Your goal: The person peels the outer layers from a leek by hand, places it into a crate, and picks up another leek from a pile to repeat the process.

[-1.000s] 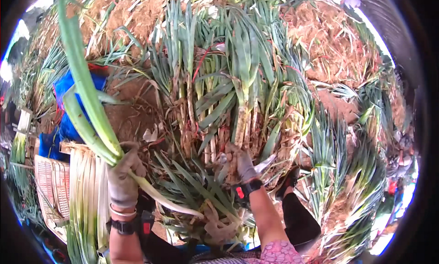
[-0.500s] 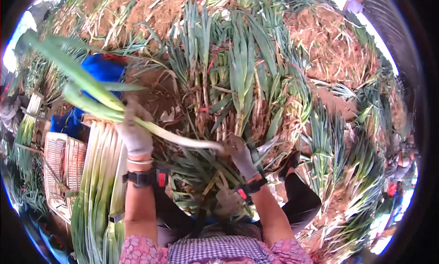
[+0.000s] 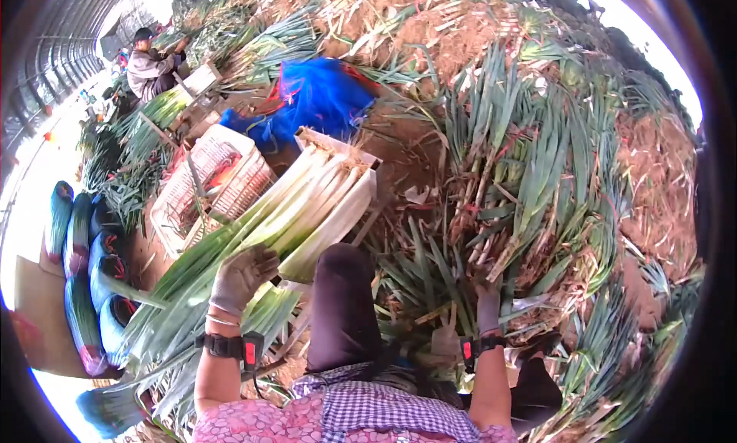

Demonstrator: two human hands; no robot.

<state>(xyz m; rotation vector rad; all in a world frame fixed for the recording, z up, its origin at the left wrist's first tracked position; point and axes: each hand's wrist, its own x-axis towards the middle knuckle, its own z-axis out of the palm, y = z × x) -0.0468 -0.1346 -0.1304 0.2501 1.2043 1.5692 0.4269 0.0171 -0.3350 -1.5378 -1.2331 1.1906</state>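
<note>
My left hand, in a pale glove, rests open over the leafy part of a bundle of long green onions. Their white stems lie side by side on a pale wooden rack, with the roots at the far end and the leaves spilling toward me. To the right, my right hand, also gloved, reaches into the near edge of a large heap of untrimmed green onions. Its fingers are partly lost among dark stalks and roots, so I cannot tell whether it grips any.
A white plastic basket stands left of the rack, with blue netting beyond it. Several netted bundles of green onions lie at far left. Another person sits at upper left. My knee rises beside the rack.
The view has swung left. The green onion that was in my left hand is no longer held up, and that hand is now over the racked bundle. My right hand has left its stem for the heap.
</note>
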